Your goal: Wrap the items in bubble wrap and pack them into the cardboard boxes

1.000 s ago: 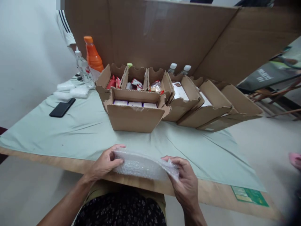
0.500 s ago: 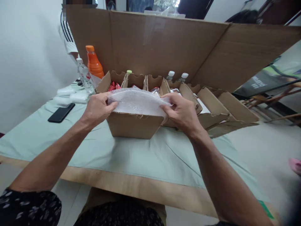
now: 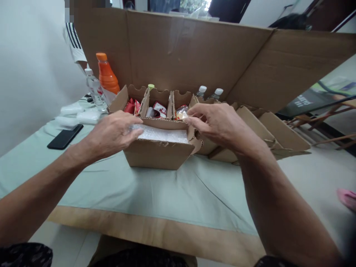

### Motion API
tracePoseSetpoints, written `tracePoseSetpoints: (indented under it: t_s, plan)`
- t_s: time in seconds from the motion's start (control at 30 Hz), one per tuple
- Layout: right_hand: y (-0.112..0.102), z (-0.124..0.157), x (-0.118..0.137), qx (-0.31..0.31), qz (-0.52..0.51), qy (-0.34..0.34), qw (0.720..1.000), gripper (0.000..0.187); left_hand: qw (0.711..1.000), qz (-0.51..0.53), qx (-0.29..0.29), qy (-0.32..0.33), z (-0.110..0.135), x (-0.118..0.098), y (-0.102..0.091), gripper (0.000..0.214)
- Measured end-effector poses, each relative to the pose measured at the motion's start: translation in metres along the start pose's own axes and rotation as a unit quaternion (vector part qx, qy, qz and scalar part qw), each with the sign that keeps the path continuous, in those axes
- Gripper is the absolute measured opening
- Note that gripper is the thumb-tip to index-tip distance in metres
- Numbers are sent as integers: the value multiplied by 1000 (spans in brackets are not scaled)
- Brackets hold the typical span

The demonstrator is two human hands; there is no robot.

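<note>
A sheet of bubble wrap (image 3: 162,134) lies inside the nearest small cardboard box (image 3: 160,154), covering what is in it. My left hand (image 3: 111,133) rests on the box's left rim, its fingers curled onto the wrap's left edge. My right hand (image 3: 219,124) hovers over the box's right rim with its fingers spread and nothing in them. Behind this box stand three small boxes (image 3: 155,100) with red and white packets.
More open cardboard boxes (image 3: 267,128) line up to the right. A large cardboard sheet (image 3: 194,52) stands behind. An orange bottle (image 3: 107,78), a clear bottle (image 3: 93,87), white packets (image 3: 80,115) and a black phone (image 3: 64,136) sit at left on the green cloth (image 3: 139,189).
Both hands carried the bubble wrap from the table's near edge up to the front box and laid it inside. My right hand has let go of it.
</note>
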State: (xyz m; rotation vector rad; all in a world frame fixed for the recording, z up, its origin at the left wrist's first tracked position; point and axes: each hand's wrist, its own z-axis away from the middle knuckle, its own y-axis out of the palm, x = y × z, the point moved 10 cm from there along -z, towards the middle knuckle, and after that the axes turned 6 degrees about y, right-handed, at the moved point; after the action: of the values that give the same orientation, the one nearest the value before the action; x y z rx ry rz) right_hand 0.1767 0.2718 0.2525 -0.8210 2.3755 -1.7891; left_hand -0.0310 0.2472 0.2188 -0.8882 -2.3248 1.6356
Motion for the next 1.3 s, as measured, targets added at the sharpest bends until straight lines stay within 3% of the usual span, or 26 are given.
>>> tracePoseSetpoints:
  t_s: [0.1, 0.17, 0.23, 0.33, 0.4, 0.43, 0.5, 0.57, 0.63, 0.73, 0.8, 0.87, 0.97, 1.03, 1.1, 1.17, 1.23, 1.3]
  plan:
    - [46, 4, 8, 171, 0, -5, 985, 50, 986, 31, 163, 11, -4, -6, 40, 51]
    - [66, 8, 9, 237, -14, 14, 971, 56, 974, 41, 221, -12, -5, -2, 54, 57]
    - [57, 15, 6, 194, -56, 33, 979, 54, 981, 72, 182, 2, -2, -5, 45, 54]
    - [11, 49, -15, -7, -144, 67, 987, 41, 992, 120, -17, 34, 27, -4, 6, 39]
    - [-4, 87, -43, -118, -188, 116, 968, 30, 975, 143, -167, -38, 67, 20, -12, 38]
    - [1, 104, -56, -142, -210, 144, 957, 27, 958, 161, -213, -101, 89, 37, -8, 40]
    - [36, 122, -73, -123, -251, 180, 943, 31, 927, 216, -232, -198, 121, 63, 23, 55]
    - [81, 120, -72, -74, -281, 184, 939, 44, 910, 288, -190, -229, 127, 71, 68, 68]
    - [114, 108, -66, -53, -298, 182, 935, 55, 892, 355, -159, -230, 117, 65, 104, 70]
    - [128, 103, -67, -65, -309, 205, 926, 60, 864, 412, -171, -233, 98, 41, 126, 67]
    - [120, 125, -78, -77, -305, 223, 923, 56, 862, 420, -182, -219, 91, 13, 126, 68]
    - [101, 168, -93, -107, -281, 247, 921, 53, 871, 420, -178, -183, 93, -23, 123, 70]
    - [67, 243, -104, -168, -197, 298, 919, 57, 893, 404, -149, -134, 120, -70, 117, 71]
    - [59, 269, -89, -172, -156, 300, 925, 57, 909, 371, -123, -143, 149, -80, 112, 64]
    - [66, 265, -60, -141, -170, 268, 938, 53, 917, 320, -127, -200, 175, -65, 99, 54]
    - [78, 237, -34, -114, -220, 238, 939, 53, 913, 270, -156, -263, 184, -38, 77, 50]
    - [83, 205, -27, -123, -270, 235, 926, 56, 907, 255, -194, -272, 168, -21, 57, 56]
    - [78, 185, -36, -159, -307, 237, 908, 59, 906, 268, -231, -232, 138, -19, 46, 55]
